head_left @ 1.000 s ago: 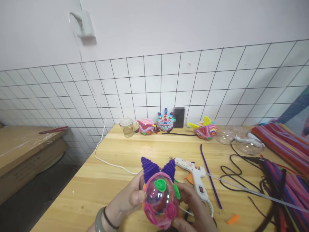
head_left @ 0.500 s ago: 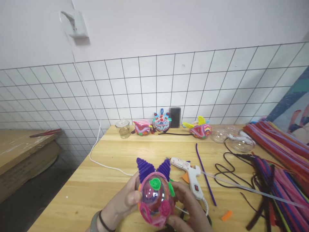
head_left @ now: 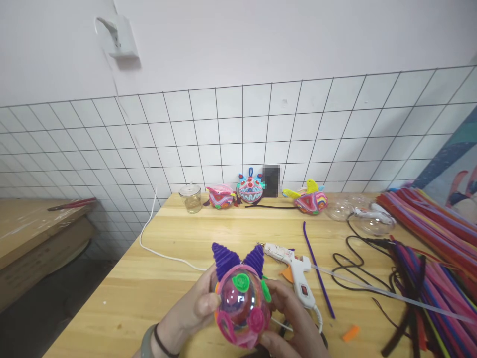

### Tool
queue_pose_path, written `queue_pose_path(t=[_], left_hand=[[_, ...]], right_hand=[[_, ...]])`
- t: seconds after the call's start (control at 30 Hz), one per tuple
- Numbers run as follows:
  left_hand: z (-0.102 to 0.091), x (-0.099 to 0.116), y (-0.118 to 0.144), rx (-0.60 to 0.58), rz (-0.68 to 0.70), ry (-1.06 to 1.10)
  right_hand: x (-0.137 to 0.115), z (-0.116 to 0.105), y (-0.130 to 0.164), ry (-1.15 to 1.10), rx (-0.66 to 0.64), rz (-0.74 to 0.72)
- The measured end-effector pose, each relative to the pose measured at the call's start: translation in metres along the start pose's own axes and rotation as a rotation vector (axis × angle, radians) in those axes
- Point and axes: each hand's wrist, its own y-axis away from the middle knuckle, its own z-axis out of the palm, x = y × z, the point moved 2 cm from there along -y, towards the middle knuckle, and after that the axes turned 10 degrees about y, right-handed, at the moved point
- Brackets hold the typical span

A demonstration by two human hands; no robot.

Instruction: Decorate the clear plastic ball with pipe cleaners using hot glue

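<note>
Left hand (head_left: 194, 311) cupped around the left side of a clear plastic ball trimmed with pink, green and purple pipe cleaners (head_left: 241, 303), thumb pressed on its front. Ball lifted just above the near edge of the pale wooden table (head_left: 175, 278), two purple pointed ears up. Right hand (head_left: 294, 323) curled against the ball's right and lower side, fingers closed on it. Just right of the ball, flat on the table, a white glue gun (head_left: 296, 271). Beyond it, a straight purple pipe cleaner (head_left: 316, 268).

a white glue gun (head_left: 294, 266) lies beside a purple pipe cleaner (head_left: 318, 268) on the table (head_left: 156, 288).
</note>
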Motion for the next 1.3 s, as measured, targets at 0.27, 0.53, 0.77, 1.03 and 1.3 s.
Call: queue_pose_path(t=[0.27, 0.53, 0.77, 1.03, 1.3], left_hand=[[-0.0003, 0.0, 0.0, 0.001, -0.005, -0.022], [-0.0006, -0.0006, 0.0, -0.003, -0.011, -0.022], [0.0009, 0.0003, -0.0007, -0.004, -0.004, -0.016], [-0.0035, -0.003, 0.0004, 0.004, 0.001, -0.065], [-0.0005, -0.0012, -0.0002, -0.009, 0.006, -0.045]], right_hand=[[0.0024, 0.002, 0.0005, 0.033, 0.004, 0.002], [0.0035, 0.0013, 0.0012, 0.014, -0.004, 0.019], [0.0051, 0.0021, 0.0008, -0.018, -0.001, 0.017], [0.004, 0.0021, 0.0005, -0.011, 0.004, 0.026], [0.0057, 0.0026, 0.0011, -0.047, -0.002, 0.063]])
